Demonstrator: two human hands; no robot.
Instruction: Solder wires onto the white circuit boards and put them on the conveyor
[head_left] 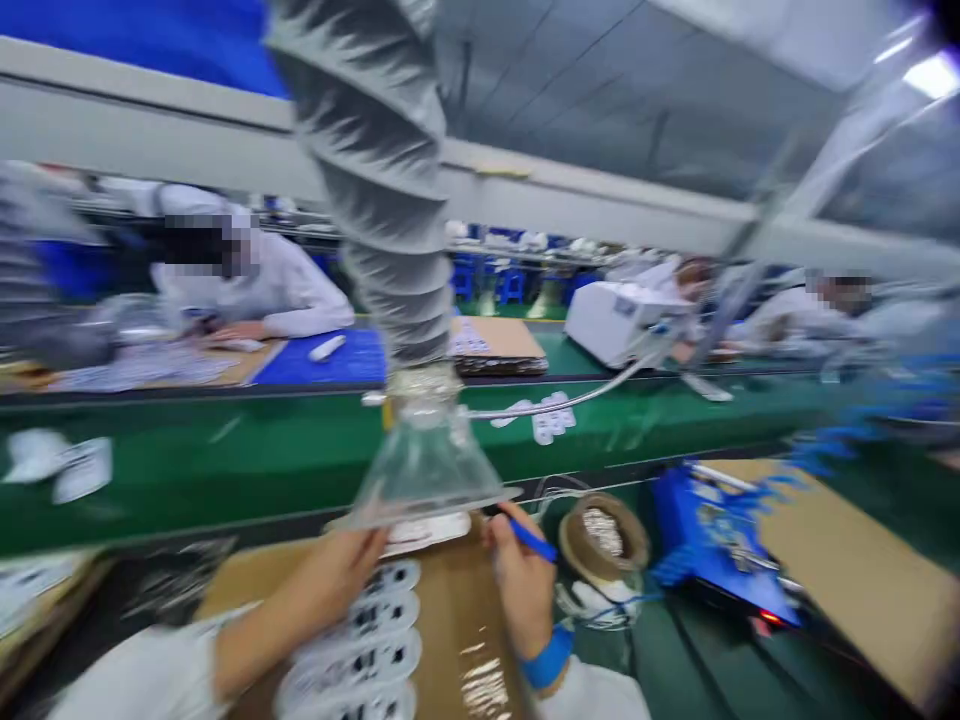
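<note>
Your right hand [521, 585] grips a blue tool [532, 540]; your left hand [341, 575] rests on the white strip [360, 650] beside it.

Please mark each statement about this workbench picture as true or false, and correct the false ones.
1. The right hand holds a blue tool. True.
2. The clear funnel hood hangs from a red hose. False: it hangs from a grey ribbed hose.
3. The left hand rests on a strip of white parts lying on brown cardboard. True.
4. The right wrist bears a blue band. True.
5. The long belt across the middle is yellow. False: it is green.
6. No other people are in view. False: people in white coats sit on the far side of the belt.
</note>
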